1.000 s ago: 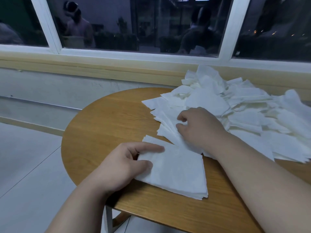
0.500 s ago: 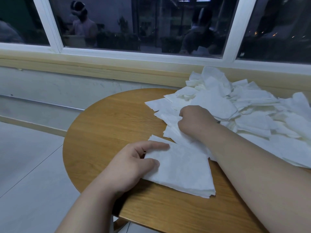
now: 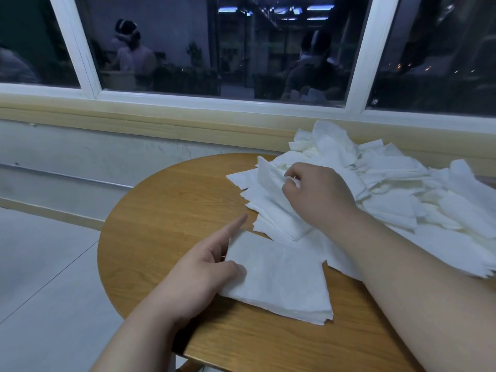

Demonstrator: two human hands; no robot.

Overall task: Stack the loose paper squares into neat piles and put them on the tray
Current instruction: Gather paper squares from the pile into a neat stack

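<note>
Resting stack: a neat stack of white square paper sheets [image 3: 279,280] lies flat on the near part of the table with its edges roughly lined up. Its far right corner meets the loose sheets beyond it.
Left hand: the left hand [image 3: 198,280] lies at the stack's left edge. The thumb presses flat on the near left corner and the index finger points straight, far and right, along the wood. The hand is relaxed, not clenched, and its other fingers are partly hidden at the edge of the sheets.
Picked sheet: one white paper square [image 3: 271,183] tilts up at the left edge of the heap.
Right hand: the right hand [image 3: 319,194] has its fingers curled and pinches that square at its right side. It hovers far and right of the stack, apart from the left hand.
Loose heap: a jumbled heap of white paper squares [image 3: 397,189] spreads across the far right of the table.
Table: a round light-brown wooden table [image 3: 166,210] carries everything.
Surroundings: a white-framed window [image 3: 88,73] with dark glass runs along the far side, above a pale wall. A pale tiled floor [image 3: 40,264] lies to the left.
</note>
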